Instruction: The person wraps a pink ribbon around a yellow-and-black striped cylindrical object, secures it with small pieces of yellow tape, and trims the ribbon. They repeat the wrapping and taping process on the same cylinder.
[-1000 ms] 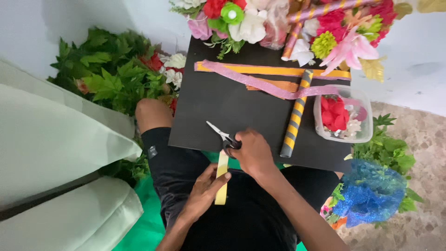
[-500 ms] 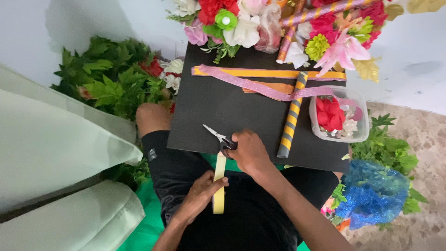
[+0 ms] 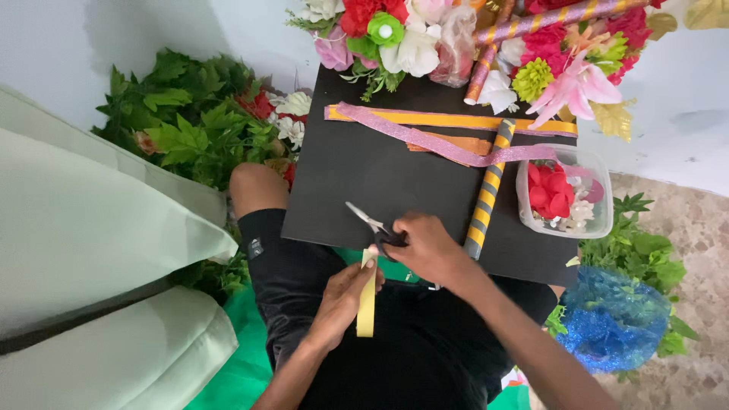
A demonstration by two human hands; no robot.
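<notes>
Two hands are seen at work over a black board (image 3: 364,182) laid across the lap; a pale yellow strip (image 3: 367,304) is pinched upright in the left hand (image 3: 345,300), its grip closed around the strip; small scissors (image 3: 373,226) are held in the right hand (image 3: 425,247), fingers curled through the handles, blades parted and pointing up-left, apparently just above the strip's top end; a striped yellow-and-grey tube (image 3: 486,190), a pink glitter ribbon (image 3: 425,140) and a clear tub of red petals (image 3: 566,193) are set on the board beyond.
</notes>
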